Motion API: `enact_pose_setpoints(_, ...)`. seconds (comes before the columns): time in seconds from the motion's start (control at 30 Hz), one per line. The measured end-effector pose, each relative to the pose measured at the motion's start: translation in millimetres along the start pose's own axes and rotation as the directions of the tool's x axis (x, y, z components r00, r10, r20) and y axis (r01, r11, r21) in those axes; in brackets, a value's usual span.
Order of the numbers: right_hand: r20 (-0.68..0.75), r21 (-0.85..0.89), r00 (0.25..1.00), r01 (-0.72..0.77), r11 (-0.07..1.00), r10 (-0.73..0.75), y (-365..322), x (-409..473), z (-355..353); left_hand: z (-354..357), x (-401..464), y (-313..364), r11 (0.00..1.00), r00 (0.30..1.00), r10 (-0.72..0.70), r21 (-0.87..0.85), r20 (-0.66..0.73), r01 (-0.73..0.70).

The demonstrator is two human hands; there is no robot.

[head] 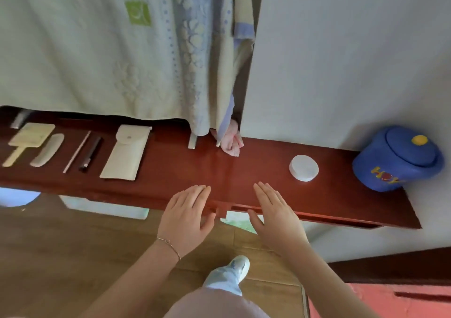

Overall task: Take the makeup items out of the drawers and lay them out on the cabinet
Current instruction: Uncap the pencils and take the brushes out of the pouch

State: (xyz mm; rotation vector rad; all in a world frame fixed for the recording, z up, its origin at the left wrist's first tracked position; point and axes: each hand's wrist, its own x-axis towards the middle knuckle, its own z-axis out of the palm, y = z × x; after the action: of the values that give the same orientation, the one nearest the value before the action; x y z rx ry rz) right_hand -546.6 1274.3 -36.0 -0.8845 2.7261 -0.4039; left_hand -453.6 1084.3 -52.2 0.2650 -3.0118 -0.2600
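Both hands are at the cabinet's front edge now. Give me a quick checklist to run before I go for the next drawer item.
1. Left hand free: ok, fingers straight, holding nothing.
2. Right hand free: ok, flat on the cabinet top.
3. Laid-out items apart: ok; hand mirror, black pen and white pouch lie in a row at left.
4. Room for more: ok, bare wood between pouch and round white jar.
5. Drawers open: cannot tell.
6. Items left inside: cannot tell.

Glossy red-brown wooden cabinet [170,171]
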Motion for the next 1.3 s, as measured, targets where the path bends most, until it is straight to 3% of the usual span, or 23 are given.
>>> enact_pose_setpoints(0.3,0.059,0.054,0.990,0.127,0.990,-0.130,-87.0,-10.2,17.0,-39.6,-88.4,-72.8,0.967,0.967,-0.247,0.042,-0.064,0.250)
enact_pose_setpoints(0.53,0.053,0.063,0.989,0.132,0.989,-0.135,-147.0,16.2,33.7,-46.9,-101.3,-144.4,0.954,0.951,-0.299,0.010,-0.075,0.301)
enact_pose_setpoints(0.7,0.029,0.085,0.998,0.056,0.995,-0.059,-207.4,59.3,56.8,-51.0,-87.0,-220.5,0.972,0.971,-0.235,-0.016,-0.039,0.234)
enact_pose_setpoints(0.93,0.056,0.107,0.995,-0.087,0.990,0.081,-292.7,117.4,84.3,-60.3,-52.4,-312.1,0.995,0.999,-0.038,-0.091,-0.027,0.036)
enact_pose_setpoints(1.17,0.054,0.122,0.961,-0.277,0.953,0.272,-336.5,140.2,95.9,-58.1,-26.0,-378.9,0.985,0.990,0.139,-0.106,0.013,-0.137)
enact_pose_setpoints(1.3,0.046,0.117,0.954,-0.301,0.947,0.297,-357.5,148.4,103.4,-51.0,-12.4,-406.6,0.980,0.985,0.170,-0.116,0.041,-0.164)
